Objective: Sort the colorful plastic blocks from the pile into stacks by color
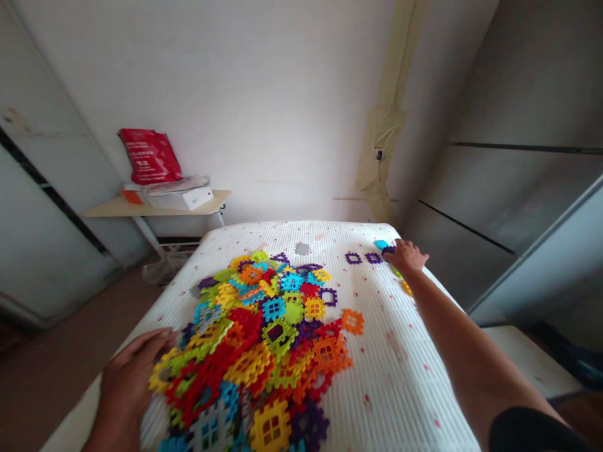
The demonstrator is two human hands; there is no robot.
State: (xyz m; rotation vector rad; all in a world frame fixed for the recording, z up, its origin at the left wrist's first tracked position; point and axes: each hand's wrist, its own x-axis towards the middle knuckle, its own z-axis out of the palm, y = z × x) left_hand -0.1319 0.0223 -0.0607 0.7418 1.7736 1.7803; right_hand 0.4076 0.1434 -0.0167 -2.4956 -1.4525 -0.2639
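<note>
Left hand (129,370) at the near left edge of a heap of interlocking plastic waffle-block tiles (249,351): released, fingers (155,339) loosely spread and lying against the tiles, nothing grasped. Right hand (405,256) stretched far up the mattress, its fingertips (393,250) on or just over a dark purple tile (389,250), right beside a cyan tile (381,245) (no telling from this angle whether pinching or only touching). Two purple square frames (362,257) in a row just left of that hand. A small yellow-orange tile (406,287) near the right wrist, close to the mattress edge.

The heap on the left-centre of a white ribbed mattress (405,389) dotted with small red marks; red, orange, yellow, green, blue and purple tiles overlapping, densest toward the near end. A lone grey tile (302,248) well apart from the heap, near the far edge. An orange tile (352,321) just off the heap's right flank.

Beyond the mattress, a narrow wooden shelf (108,210) against a white wall (264,94), bearing a white box (181,198) with a red bag (149,156) propped above it. Grey wardrobe panels (518,94) along the right side, brown floor (61,351) at the left, a black sleeve (532,433) at the top of the right arm.
</note>
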